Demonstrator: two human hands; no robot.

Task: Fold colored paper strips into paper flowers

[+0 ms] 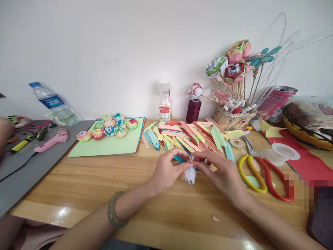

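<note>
Near the middle of the wooden table (104, 184), a small folded paper piece (190, 175), white with blue and peach parts, is held just above the surface. My left hand (166, 171) pinches it from the left, thumb and forefinger closed on it. From the right, my right hand (221, 171) grips the same piece between thumb and fingers. The fingertips of both hands nearly meet and cover its upper part. Right behind the hands lies a heap of folded coloured paper strips (182, 135).
Scissors (267, 173) with yellow and red handles and a tape spool (284, 152) lie at right. Several paper flowers (109, 130) rest on green paper (104, 148). Behind stand a glass bottle (164, 104), purple thread (193, 111) and a flower basket (234, 119). Another person's arm (5, 133) shows far left.
</note>
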